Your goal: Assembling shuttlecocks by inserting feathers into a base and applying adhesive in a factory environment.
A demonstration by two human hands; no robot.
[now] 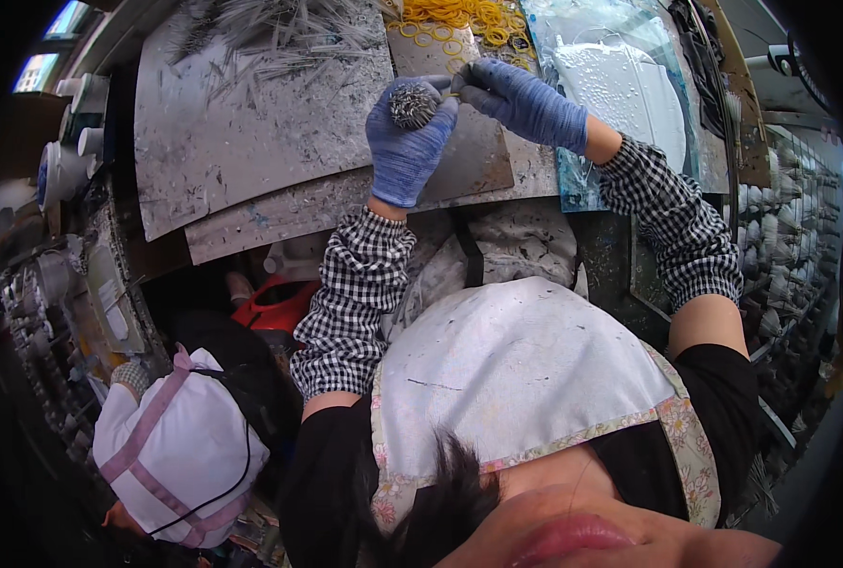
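Note:
My left hand (406, 142), in a blue knit glove, is closed round a bundle of thin metallic-looking rods (412, 106). The bundle's round cluster of ends faces up. My right hand (526, 102), gloved the same way, meets it at the left thumb with fingers pinched together. A small yellow bit, seemingly part of a yellow ring (451, 95), shows between the two hands; most of it is hidden. Beyond the hands lies a pile of yellow rings (469, 17). Loose thin rods (275, 43) are heaped at the far left of the worktop.
Stained grey boards (251, 142) cover the worktop (279, 220). On the right is a blue sheet (573, 180) bearing a wet white spread (620, 90). Another person in a white apron (189, 445) works at lower left. Racks of bundled rods (786, 237) stand at right.

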